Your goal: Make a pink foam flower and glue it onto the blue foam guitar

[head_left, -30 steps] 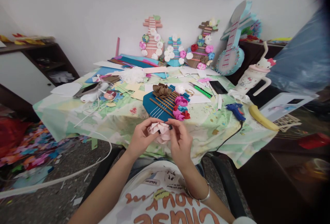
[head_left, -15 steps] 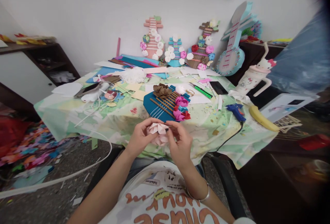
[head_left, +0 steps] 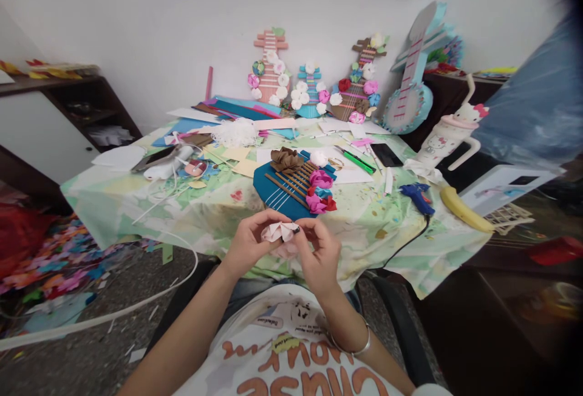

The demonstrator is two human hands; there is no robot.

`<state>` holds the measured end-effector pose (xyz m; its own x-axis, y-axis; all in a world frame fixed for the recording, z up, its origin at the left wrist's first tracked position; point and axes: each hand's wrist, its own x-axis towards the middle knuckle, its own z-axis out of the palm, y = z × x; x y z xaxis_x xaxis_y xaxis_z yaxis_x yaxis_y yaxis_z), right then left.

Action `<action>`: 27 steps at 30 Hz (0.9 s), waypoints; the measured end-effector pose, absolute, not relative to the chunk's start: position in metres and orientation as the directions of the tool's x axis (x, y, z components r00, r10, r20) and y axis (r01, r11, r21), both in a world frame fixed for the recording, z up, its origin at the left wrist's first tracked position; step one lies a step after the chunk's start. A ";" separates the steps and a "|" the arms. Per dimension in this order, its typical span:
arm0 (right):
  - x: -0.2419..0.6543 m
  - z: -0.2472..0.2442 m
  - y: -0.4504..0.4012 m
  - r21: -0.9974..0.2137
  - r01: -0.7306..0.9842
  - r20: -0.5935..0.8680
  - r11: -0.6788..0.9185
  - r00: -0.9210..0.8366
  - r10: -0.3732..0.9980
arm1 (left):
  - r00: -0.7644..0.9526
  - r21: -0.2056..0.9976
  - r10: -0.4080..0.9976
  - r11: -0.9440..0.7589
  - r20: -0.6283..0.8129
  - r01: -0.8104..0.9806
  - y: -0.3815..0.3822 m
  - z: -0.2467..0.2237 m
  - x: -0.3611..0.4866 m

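Pink flower (head_left: 277, 232) — matt, creased paper; bracelet (head_left: 367, 344) — smooth, shiny metal.

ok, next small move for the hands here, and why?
I'd probably have the left hand steady the pale pink folded paper while the right hand gently spreads one lower fold. Both hands have it by the fingertips, the upper folds stand creased, and the lower part bunches beneath, partly hidden by the fingers.

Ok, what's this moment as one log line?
left fingers: holding pink paper flower | right fingers: holding it too | beyond: teal model instrument on tablecloth | right side: blue glue gun beside banana
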<state>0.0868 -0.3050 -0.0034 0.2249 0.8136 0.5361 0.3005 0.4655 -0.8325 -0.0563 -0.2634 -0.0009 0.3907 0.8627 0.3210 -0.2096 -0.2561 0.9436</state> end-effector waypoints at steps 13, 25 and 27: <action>0.084 -0.006 -0.307 -0.685 0.458 0.688 0.567 0.152 0.709 | 0.192 0.959 0.940 -0.264 0.280 -0.106 -0.267 0.009 -0.051; 0.082 -0.007 -0.301 -0.912 0.092 0.409 0.399 0.196 0.891 | 0.181 0.963 0.947 -0.248 0.264 -0.105 -0.268 0.006 -0.046; 0.082 -0.005 -0.300 -0.932 0.009 0.356 0.362 0.211 0.910 | 0.188 0.961 0.943 -0.262 0.276 -0.092 -0.268 0.007 -0.046</action>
